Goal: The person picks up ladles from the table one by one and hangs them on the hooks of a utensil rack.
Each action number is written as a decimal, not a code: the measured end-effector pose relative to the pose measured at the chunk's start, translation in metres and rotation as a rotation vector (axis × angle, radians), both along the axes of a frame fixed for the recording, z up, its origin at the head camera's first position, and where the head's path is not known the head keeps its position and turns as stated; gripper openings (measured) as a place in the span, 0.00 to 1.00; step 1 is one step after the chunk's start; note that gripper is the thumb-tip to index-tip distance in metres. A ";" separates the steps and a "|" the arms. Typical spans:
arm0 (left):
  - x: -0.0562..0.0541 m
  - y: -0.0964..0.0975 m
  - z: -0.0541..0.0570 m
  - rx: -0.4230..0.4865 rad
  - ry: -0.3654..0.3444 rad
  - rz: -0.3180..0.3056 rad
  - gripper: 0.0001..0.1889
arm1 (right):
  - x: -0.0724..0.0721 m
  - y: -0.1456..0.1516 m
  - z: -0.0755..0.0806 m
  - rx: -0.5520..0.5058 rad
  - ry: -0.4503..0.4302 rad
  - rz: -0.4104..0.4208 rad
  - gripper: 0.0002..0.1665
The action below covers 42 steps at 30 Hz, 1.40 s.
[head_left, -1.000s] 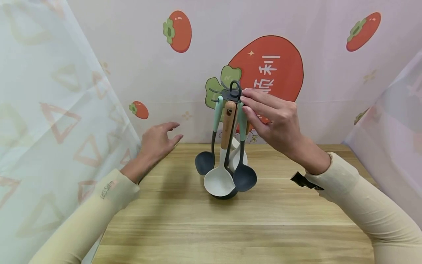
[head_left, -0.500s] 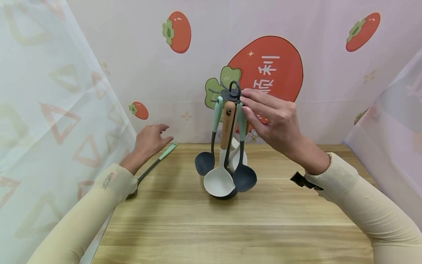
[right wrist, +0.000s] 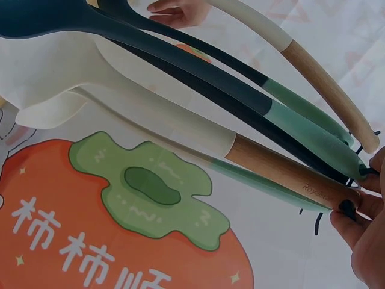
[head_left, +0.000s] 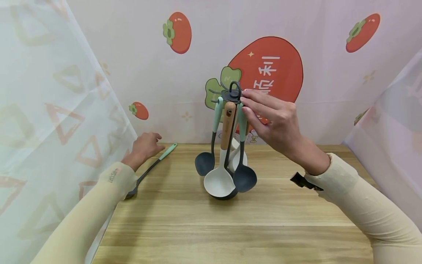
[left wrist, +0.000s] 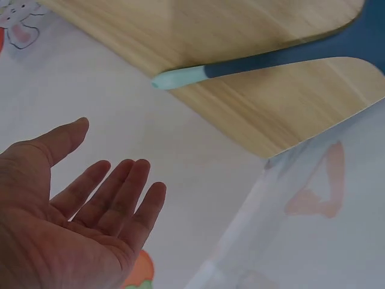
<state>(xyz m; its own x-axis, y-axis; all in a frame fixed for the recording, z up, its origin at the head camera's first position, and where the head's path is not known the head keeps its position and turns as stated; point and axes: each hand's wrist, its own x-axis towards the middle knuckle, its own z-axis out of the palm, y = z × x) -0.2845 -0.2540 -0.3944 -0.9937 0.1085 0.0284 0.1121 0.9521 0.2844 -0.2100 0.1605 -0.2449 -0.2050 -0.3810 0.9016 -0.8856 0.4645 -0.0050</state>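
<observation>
My right hand (head_left: 277, 117) pinches the top of a dark utensil rack (head_left: 232, 95) by its loop and hooks. Several utensils hang from it: a white ladle (head_left: 219, 182) with a wooden handle, dark blue ladles (head_left: 244, 178) with mint handles, and more behind. In the right wrist view, the fingertips sit at the hooks beside a wooden handle (right wrist: 289, 171). My left hand (head_left: 145, 148) hovers at the left with fingers relaxed and palm bare. Just beside it, a dark blue utensil (left wrist: 264, 62) with a mint handle lies on the table; its head is partly behind the sleeve.
The wooden table (head_left: 250, 234) ends at a pale back curtain (head_left: 184, 80) printed with persimmons. Side curtains stand close at the left (head_left: 43, 146) and right. The rack's dark base (head_left: 225, 197) shows under the white ladle.
My left hand has drawn back to the left and lower, so the mint-handled utensil on the table has come into view. My right hand and the rack have stayed put.
</observation>
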 end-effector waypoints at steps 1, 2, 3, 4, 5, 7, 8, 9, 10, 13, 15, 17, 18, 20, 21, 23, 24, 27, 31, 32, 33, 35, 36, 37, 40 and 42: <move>-0.001 -0.002 -0.003 -0.006 -0.010 0.002 0.26 | 0.000 0.000 0.000 -0.003 0.001 0.003 0.17; -0.002 -0.004 -0.005 -0.007 -0.015 0.005 0.26 | 0.000 0.000 0.000 -0.008 0.004 0.006 0.18; -0.003 -0.005 -0.008 -0.009 -0.021 0.009 0.26 | 0.000 -0.001 0.000 -0.012 0.006 0.008 0.18; -0.004 -0.007 -0.010 -0.012 -0.026 0.012 0.27 | 0.000 -0.001 0.000 -0.017 0.008 0.010 0.18; -0.005 -0.008 -0.011 -0.017 -0.033 0.016 0.27 | 0.000 -0.001 0.000 -0.023 0.009 0.013 0.18; -0.008 -0.009 -0.014 -0.034 -0.049 0.022 0.27 | 0.000 -0.002 0.000 -0.029 0.012 0.015 0.18; -0.009 -0.010 -0.016 -0.044 -0.060 0.025 0.27 | 0.001 -0.002 0.000 -0.032 0.012 0.016 0.18; -0.010 -0.011 -0.018 -0.054 -0.074 0.026 0.27 | 0.001 -0.002 0.000 -0.033 0.013 0.016 0.18; -0.011 -0.011 -0.019 -0.063 -0.090 0.029 0.28 | 0.001 -0.003 0.000 -0.033 0.013 0.016 0.18; -0.014 -0.013 -0.025 -0.095 -0.130 0.032 0.27 | 0.001 -0.003 0.001 -0.025 0.012 0.014 0.18; -0.016 -0.013 -0.028 -0.104 -0.150 0.033 0.24 | 0.000 -0.003 0.001 -0.026 0.011 0.017 0.19; -0.017 -0.014 -0.031 -0.118 -0.166 0.035 0.20 | 0.000 -0.002 0.001 -0.017 0.010 0.013 0.18; -0.018 -0.014 -0.032 -0.120 -0.164 0.035 0.19 | 0.000 -0.002 0.002 -0.018 0.009 0.012 0.18; -0.018 -0.014 -0.033 -0.127 -0.167 0.033 0.18 | 0.000 -0.002 0.002 -0.015 0.009 0.009 0.18; -0.019 -0.014 -0.034 -0.133 -0.174 0.033 0.18 | 0.000 -0.002 0.002 -0.013 0.009 0.007 0.18; -0.019 -0.014 -0.036 -0.130 -0.181 0.017 0.19 | 0.000 -0.002 0.001 -0.015 0.011 0.006 0.18; -0.020 -0.015 -0.038 -0.128 -0.178 0.006 0.19 | 0.000 -0.002 0.001 -0.018 0.011 0.006 0.18; -0.022 -0.016 -0.046 -0.123 -0.211 -0.011 0.12 | 0.000 -0.002 0.000 -0.022 0.011 0.008 0.18; -0.023 -0.017 -0.056 -0.122 -0.224 -0.004 0.16 | 0.000 -0.002 -0.001 -0.004 0.006 0.000 0.18; -0.022 -0.017 -0.057 -0.124 -0.223 0.000 0.17 | -0.001 -0.002 -0.001 0.002 0.006 -0.003 0.18; -0.021 -0.016 -0.057 -0.128 -0.221 0.003 0.17 | -0.001 -0.002 -0.001 0.006 0.006 -0.005 0.18; -0.019 -0.014 -0.057 -0.147 -0.212 0.006 0.14 | -0.001 -0.002 0.000 0.006 0.006 -0.006 0.18; -0.018 -0.013 -0.057 -0.156 -0.208 0.007 0.13 | -0.001 -0.002 -0.001 0.005 0.006 -0.006 0.18; -0.017 -0.012 -0.057 -0.161 -0.205 0.005 0.12 | -0.001 -0.002 -0.001 0.002 0.006 -0.005 0.18; -0.018 -0.012 -0.059 -0.169 -0.206 -0.004 0.09 | -0.001 -0.002 -0.001 -0.009 0.006 -0.003 0.17; -0.018 -0.012 -0.060 -0.165 -0.215 -0.003 0.09 | -0.001 -0.002 -0.002 -0.012 0.007 -0.001 0.17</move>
